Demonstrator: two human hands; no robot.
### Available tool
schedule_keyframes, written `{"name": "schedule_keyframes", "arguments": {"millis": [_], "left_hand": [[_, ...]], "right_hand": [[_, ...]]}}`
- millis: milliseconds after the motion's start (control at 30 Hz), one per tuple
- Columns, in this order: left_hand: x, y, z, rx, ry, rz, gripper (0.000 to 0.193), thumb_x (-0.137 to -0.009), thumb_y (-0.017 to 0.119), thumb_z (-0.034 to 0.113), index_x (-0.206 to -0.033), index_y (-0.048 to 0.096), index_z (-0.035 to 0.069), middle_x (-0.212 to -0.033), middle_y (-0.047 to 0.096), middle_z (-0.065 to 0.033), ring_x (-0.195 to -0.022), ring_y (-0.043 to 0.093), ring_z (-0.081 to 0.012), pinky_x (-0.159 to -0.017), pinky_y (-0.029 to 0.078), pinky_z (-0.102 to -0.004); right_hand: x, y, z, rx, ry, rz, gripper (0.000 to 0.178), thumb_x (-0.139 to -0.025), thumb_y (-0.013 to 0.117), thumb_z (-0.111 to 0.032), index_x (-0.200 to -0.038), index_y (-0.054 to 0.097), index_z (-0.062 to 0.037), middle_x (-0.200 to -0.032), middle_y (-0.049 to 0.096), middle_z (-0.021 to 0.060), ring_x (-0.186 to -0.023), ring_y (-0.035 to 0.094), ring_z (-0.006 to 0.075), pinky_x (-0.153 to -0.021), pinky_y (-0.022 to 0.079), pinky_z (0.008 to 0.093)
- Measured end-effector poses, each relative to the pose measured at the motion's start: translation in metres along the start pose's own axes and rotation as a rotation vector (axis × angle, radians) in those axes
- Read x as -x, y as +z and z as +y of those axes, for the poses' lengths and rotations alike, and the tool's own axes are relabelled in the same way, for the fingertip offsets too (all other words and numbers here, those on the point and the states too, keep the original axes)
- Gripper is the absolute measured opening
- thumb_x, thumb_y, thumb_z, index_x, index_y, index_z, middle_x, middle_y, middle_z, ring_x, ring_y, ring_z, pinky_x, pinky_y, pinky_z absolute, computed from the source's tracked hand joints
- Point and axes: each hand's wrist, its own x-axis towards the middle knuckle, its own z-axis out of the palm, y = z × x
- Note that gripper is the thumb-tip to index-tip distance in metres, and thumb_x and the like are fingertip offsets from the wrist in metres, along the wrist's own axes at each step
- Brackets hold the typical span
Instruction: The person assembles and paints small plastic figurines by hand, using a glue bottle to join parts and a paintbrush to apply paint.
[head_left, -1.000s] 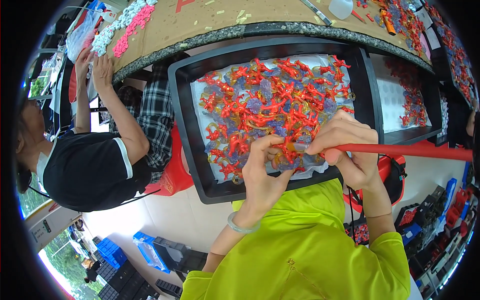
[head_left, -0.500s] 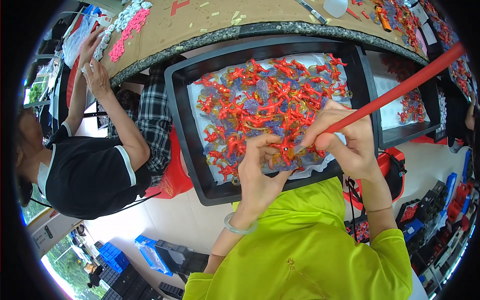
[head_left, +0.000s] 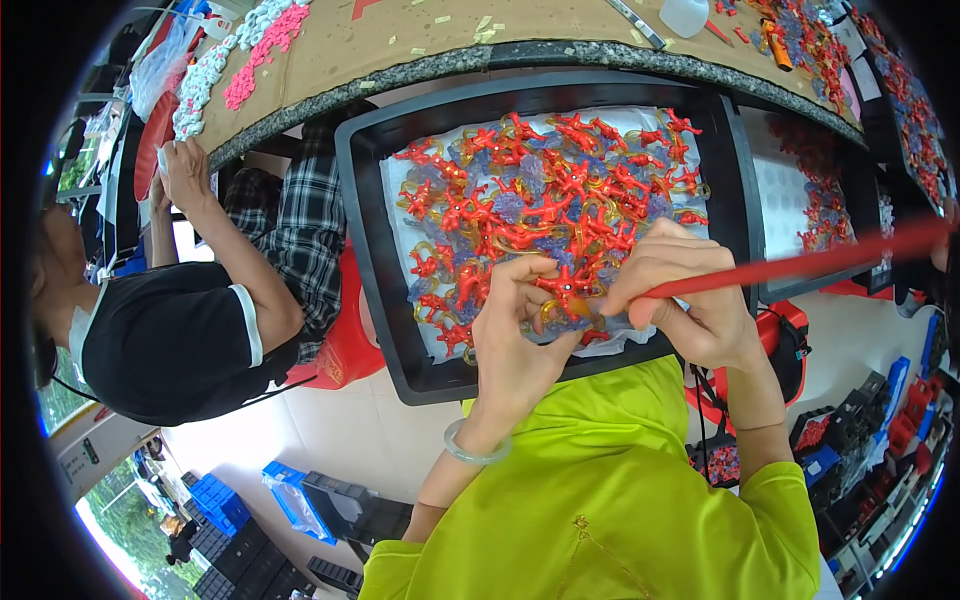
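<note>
One red, branching plastic figure [head_left: 567, 287], I see on my remote feed, is pinched by the left hand [head_left: 518, 335] over the black rectangular tray [head_left: 363, 215]; the right hand [head_left: 692, 300] grips a long red rod [head_left: 780, 273].

One red rod [head_left: 780, 269], perhaps dozens of figures [head_left: 515, 238].

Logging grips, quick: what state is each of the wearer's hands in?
Left hand: closed, holding a red figure.
Right hand: closed, holding a red stick.
</note>
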Motion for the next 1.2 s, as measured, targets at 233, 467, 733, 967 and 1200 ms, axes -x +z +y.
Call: {"name": "schedule_keyframes", "arguments": {"millis": [233, 467, 733, 967, 1200], "left_hand": [[0.000, -0.002, 0.004, -0.037, -0.023, -0.073, 0.068, -0.060, 0.081, -0.006, -0.116, 0.045, 0.005, -0.099, 0.058, -0.0029, -0.074, 0.054, -0.0034, -0.059, 0.040, -0.0173], [-0.002, -0.001, 0.005, -0.043, 0.017, -0.022, 0.081, -0.056, 0.078, -0.011, -0.127, 0.044, 0.009, -0.099, 0.059, -0.0083, -0.068, 0.054, -0.0135, -0.057, 0.044, -0.0248], [-0.001, 0.005, 0.004, -0.125, 0.083, -0.036, 0.081, -0.056, 0.076, -0.013, -0.128, 0.046, 0.009, -0.101, 0.057, -0.0081, -0.071, 0.054, -0.0144, -0.058, 0.044, -0.0257], [-0.005, 0.000, 0.012, -0.158, 0.076, -0.043, 0.072, -0.058, 0.079, -0.009, -0.122, 0.049, 0.006, -0.103, 0.060, -0.0057, -0.072, 0.054, -0.0087, -0.058, 0.042, -0.0210], [-0.012, -0.008, 0.013, -0.295, 0.241, 0.004, 0.070, -0.056, 0.079, -0.009, -0.120, 0.053, 0.006, -0.107, 0.061, -0.0073, -0.074, 0.053, -0.0115, -0.060, 0.041, -0.0231]], "right_hand": [[-0.005, 0.004, 0.004, 0.043, -0.022, 0.008, 0.004, -0.075, 0.063, -0.006, -0.079, 0.064, -0.0040, -0.071, 0.063, 0.0035, -0.068, 0.059, 0.0217, -0.065, 0.039, 0.0315], [-0.002, -0.001, 0.002, 0.015, 0.051, -0.009, 0.007, -0.080, 0.063, -0.011, -0.080, 0.065, -0.0042, -0.071, 0.063, 0.0040, -0.068, 0.059, 0.0216, -0.066, 0.039, 0.0324], [0.007, -0.005, 0.008, -0.153, 0.104, -0.055, 0.012, -0.082, 0.065, -0.015, -0.081, 0.067, -0.0033, -0.074, 0.066, 0.0051, -0.068, 0.059, 0.0191, -0.069, 0.041, 0.0327], [0.049, -0.075, 0.032, 0.059, 0.161, 0.708, 0.024, -0.093, 0.050, -0.008, -0.108, 0.063, 0.0058, -0.098, 0.066, 0.0148, -0.074, 0.058, 0.0136, -0.071, 0.046, 0.0249], [0.172, -0.176, 0.162, 0.807, 0.766, 0.710, 0.020, -0.092, 0.057, -0.020, -0.101, 0.067, -0.0048, -0.094, 0.068, 0.0110, -0.080, 0.063, 0.0216, -0.072, 0.049, 0.0316]]}}
